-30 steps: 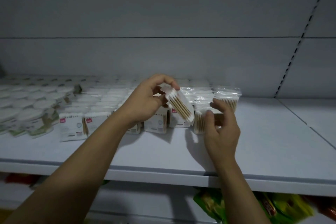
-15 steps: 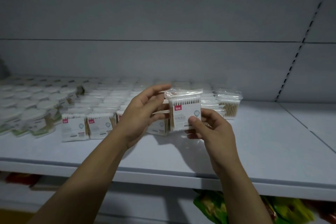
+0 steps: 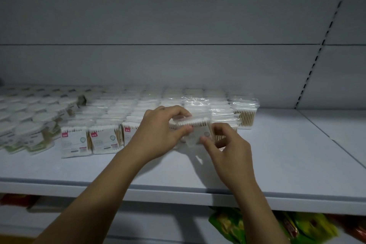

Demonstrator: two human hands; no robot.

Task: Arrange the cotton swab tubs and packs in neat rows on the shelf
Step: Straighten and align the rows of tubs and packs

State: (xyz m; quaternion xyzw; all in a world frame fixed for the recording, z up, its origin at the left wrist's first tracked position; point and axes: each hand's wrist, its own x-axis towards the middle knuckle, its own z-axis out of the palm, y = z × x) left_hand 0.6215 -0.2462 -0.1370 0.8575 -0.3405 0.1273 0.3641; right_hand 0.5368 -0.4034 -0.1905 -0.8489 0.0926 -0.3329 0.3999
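The cotton swab pack (image 3: 198,131) stands upright at the front of the rows, near the middle of the shelf (image 3: 287,164); I cannot tell whether its bottom edge touches the board. My left hand (image 3: 158,134) pinches its upper left side, fingers curled over the white swab tips and thumb on the front. My right hand (image 3: 229,144) pinches its lower right corner between thumb and curled fingers. To the left, other packs (image 3: 103,140) stand in rows reaching to the back wall, and round tubs (image 3: 29,132) fill the far left. One clear pack (image 3: 244,114) ends the rows on the right. Green snack bags (image 3: 247,228) lie on the level below.
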